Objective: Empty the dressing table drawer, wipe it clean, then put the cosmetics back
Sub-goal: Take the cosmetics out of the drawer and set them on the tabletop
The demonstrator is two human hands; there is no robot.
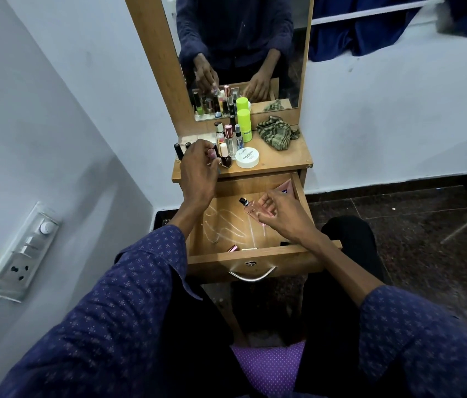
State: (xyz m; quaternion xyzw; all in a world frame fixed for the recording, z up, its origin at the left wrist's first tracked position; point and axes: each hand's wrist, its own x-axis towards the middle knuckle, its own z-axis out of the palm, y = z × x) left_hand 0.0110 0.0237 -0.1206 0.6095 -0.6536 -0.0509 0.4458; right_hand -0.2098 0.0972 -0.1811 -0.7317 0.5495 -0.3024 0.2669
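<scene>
Nearest the camera, along the drawer's (255,255) front wall, two small pink-capped items (239,248) lie on the drawer floor, and something dark shows by the right near corner; what it is I cannot tell. Pale wavy streaks cross the bare wood in the middle. Whether the drawer has been wiped yet is not clear from this, so the step reads either as the last of the emptying or the first of the refilling; the crowded top and nearly bare drawer fit both.

Further in, on the right, the right hand (282,215) curls partly closed around a flat pink perfume bottle (251,210) with a black cap, fingers on its edges, low over the drawer floor. A pink carton (285,187) leans in the far right corner.

Beyond the drawer, on the left of the table top (284,163), the left hand (197,165) pinches a small bottle with fingertips drawn together; the item is mostly hidden. Just beside it stand a dark nail polish (226,159), tall bottles, a white nail polish remover tub (247,158), and a green tube (244,124). A crumpled checked cloth (276,136) lies far right.

To do this well, lift each bottle straight up, since the upright ones stand touching and would topple easily. Glass should be set down flat, not dropped.
</scene>
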